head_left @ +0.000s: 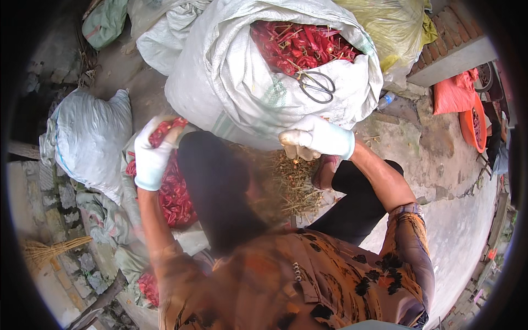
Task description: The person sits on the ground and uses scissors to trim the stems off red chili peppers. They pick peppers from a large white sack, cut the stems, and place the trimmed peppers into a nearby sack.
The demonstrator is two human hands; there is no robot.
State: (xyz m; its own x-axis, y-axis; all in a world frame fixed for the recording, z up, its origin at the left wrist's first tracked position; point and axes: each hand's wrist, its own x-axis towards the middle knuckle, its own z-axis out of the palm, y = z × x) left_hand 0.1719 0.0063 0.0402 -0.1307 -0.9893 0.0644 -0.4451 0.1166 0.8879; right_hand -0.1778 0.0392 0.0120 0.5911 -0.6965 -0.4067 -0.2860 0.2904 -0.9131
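Note:
My left hand, in a white glove, is closed around several red chili peppers. It is above an open sack of red chilies beside my left knee. My right hand, also gloved, has its fingers curled down over a heap of stems between my legs. Whatever those fingers hold is too small to make out. In front of me stands a large white woven sack, its mouth showing red chilies. Dark-handled scissors lie on its folded edge.
A tied white sack stands at the left, with a straw broom nearer me. Beyond the large sack is a yellowish sack. A red bag and an orange basin are at the right, near a low brick ledge.

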